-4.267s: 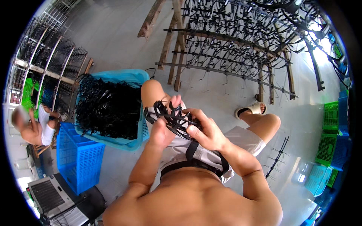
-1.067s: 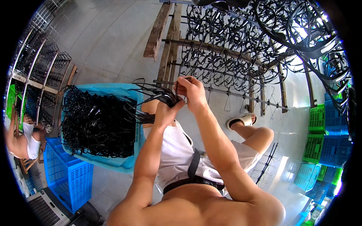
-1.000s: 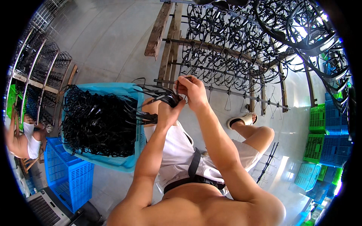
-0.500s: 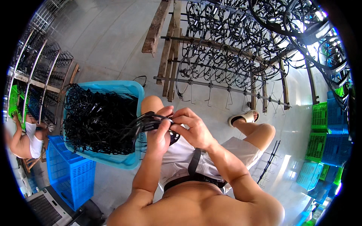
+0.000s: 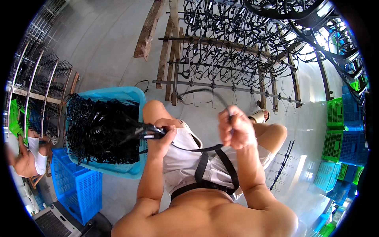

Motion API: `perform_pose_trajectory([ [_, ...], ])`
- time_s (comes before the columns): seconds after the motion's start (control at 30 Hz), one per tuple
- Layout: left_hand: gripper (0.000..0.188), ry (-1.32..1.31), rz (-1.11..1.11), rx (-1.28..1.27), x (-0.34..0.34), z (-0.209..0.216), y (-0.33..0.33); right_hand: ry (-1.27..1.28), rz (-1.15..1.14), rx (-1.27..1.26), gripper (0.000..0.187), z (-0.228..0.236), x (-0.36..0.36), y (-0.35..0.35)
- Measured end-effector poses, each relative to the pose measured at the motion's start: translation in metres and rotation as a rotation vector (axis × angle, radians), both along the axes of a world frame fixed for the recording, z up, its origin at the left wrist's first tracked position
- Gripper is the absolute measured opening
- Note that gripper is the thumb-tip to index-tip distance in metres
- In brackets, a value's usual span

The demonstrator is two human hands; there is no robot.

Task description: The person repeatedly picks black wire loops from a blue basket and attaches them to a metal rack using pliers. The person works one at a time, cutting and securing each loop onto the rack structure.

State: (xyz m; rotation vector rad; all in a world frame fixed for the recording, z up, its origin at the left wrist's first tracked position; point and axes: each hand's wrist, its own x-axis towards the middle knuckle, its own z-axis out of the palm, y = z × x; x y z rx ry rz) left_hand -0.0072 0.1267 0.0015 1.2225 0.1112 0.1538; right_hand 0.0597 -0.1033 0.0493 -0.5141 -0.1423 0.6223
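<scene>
My left hand [image 5: 165,139] is closed round a bundle of black bands [image 5: 147,132], low over my thigh beside the light-blue basket [image 5: 135,94]. My right hand [image 5: 237,128], slightly blurred, grips a thin black curved band [image 5: 213,92] that arcs up and to the left from its fingers. Lower down, a black strip [image 5: 193,150] bows between the two hands; whether it is part of the same band I cannot tell. Inside the basket lies a tangled heap of similar black bands [image 5: 102,126].
Ahead stands a rack [image 5: 233,87] of metal rods and wooden posts hung with many black hoops. A blue crate [image 5: 79,189] sits left of me, near another person [image 5: 29,158]. Green and blue crates [image 5: 333,144] are stacked at right. A rod with prongs [image 5: 282,166] lies on the floor.
My right hand has moved right, away from my left hand, drawing a curved black band out with it. My left hand still holds the bundle. The view has shifted slightly.
</scene>
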Motion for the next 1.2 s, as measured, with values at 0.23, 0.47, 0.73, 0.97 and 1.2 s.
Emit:
perform_pose_trajectory([
  [0.23, 0.025, -0.2, 0.019, 0.58, 0.014, -0.01, -0.042, -0.119, -0.375, -0.455, 0.028, 0.037, 0.067, 0.009],
  [0.47, 0.029, -0.203, 0.252, 1.002, 0.062, -0.041, -0.081, -0.06, -0.29, -0.785, 0.028, -0.051, 0.107, 0.072],
  [0.73, 0.014, -0.219, 0.289, 0.939, 0.069, -0.055, -0.091, -0.094, -0.42, -0.792, 0.026, -0.058, 0.103, 0.07],
  [0.97, 0.015, -0.233, 0.213, 1.019, 0.07, -0.058, -0.088, -0.181, -0.484, -0.949, 0.027, -0.054, 0.097, 0.069],
  [1.2, 0.033, -0.069, 0.213, 0.165, 0.08, -0.089, -0.098, -0.305, -0.478, -1.197, 0.032, -0.036, 0.079, 0.065],
])
